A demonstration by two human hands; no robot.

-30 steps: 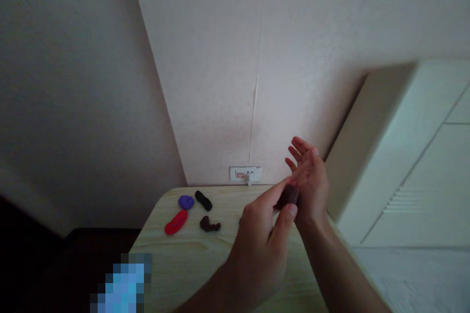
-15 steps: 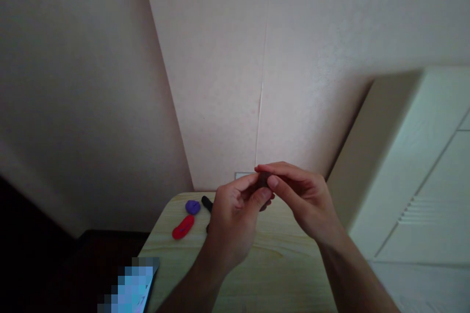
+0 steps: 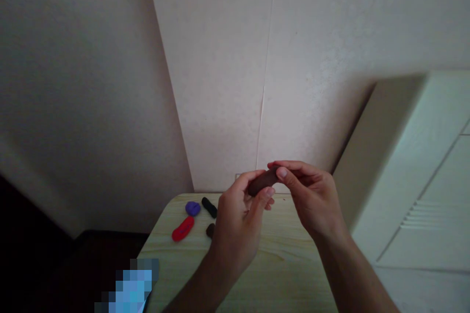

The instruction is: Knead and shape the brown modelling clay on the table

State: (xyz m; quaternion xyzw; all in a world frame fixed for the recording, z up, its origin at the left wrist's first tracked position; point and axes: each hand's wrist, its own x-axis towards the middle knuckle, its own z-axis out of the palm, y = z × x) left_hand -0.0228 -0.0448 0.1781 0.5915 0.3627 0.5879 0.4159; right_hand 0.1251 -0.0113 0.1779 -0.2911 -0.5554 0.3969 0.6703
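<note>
A short roll of brown clay [image 3: 262, 182] is held up above the table between both hands. My left hand [image 3: 237, 225] pinches its lower left end with thumb and fingertips. My right hand [image 3: 310, 195] pinches its upper right end from above. On the pale wooden table [image 3: 264, 264] behind my left hand lie a purple clay lump [image 3: 193, 208], a black clay roll [image 3: 209, 207], a red flattened clay piece [image 3: 182, 229] and a small brown clay piece [image 3: 210, 230], partly hidden by my left hand.
The table stands in a corner of pinkish walls, with a wall socket [image 3: 238, 176] just behind my hands. A white cabinet [image 3: 414, 166] rises at the right. A blurred blue patch [image 3: 132, 286] sits at the table's near left edge, beside a dark area.
The brown clay lay between my palms a second ago. Both hands now pinch it at the fingertips, and it looks longer and thinner. The view has shifted slightly left.
</note>
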